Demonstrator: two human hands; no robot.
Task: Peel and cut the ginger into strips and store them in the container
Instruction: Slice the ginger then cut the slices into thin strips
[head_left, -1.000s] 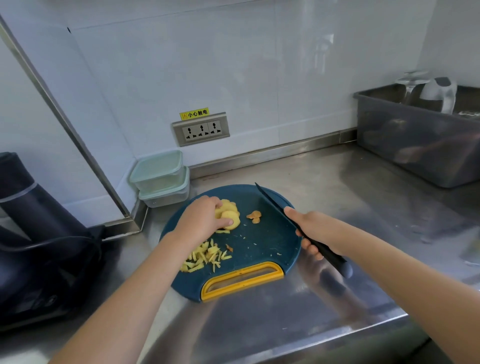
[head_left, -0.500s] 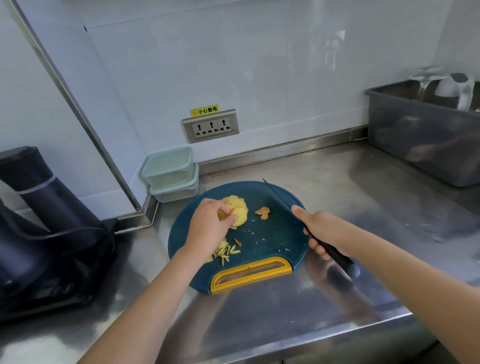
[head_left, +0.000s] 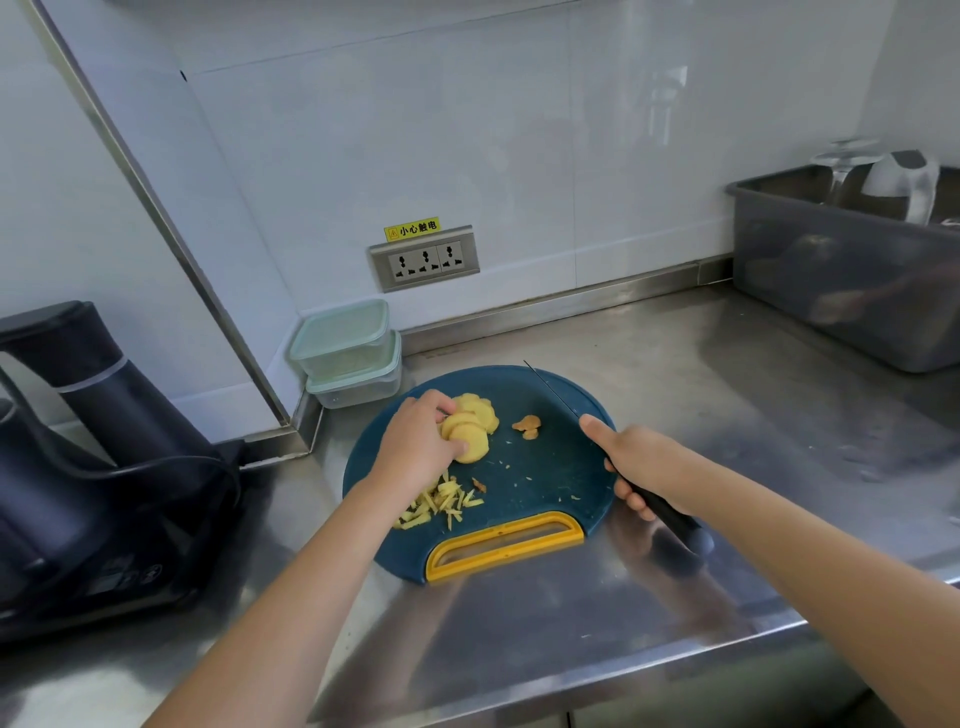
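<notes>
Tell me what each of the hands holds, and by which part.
The right hand grips the knife by its handle. The left hand pinches the ginger slices at their left edge.

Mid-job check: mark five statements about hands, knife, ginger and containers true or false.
1. The right hand grips the knife. True.
2. The knife is cutting into the ginger slices. False: its blade is apart from them, to their right.
3. The left hand holds the ginger slices on the cutting board. True.
4. The ginger strips are in a container. False: they lie on the board.
5. The containers stand side by side, open. False: they are stacked, lids on.
</notes>
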